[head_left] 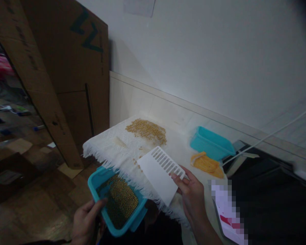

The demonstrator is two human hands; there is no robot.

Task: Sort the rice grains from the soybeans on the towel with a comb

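My left hand point(88, 217) grips the rim of a turquoise plastic bin point(92, 185), thumb over its inner edge. Soybeans point(124, 195) and some darker green beans lie inside, and the bin sits just under the table's fringed edge. In my right hand point(190, 190) is a flat white slotted plastic scraper point(155, 177), held at its slotted end. Its far edge rests close to a few loose beans on a white fringed cloth point(112, 141). Farther back on the cloth is a spread pile of soybeans point(148, 130).
A second turquoise bin point(211, 143) stands at the right of the cloth, with a folded yellow cloth point(206, 165) in front. A lit screen point(229, 214) lies at lower right near a thin white cable point(270, 134). Tall cardboard point(73, 68) rises at left.
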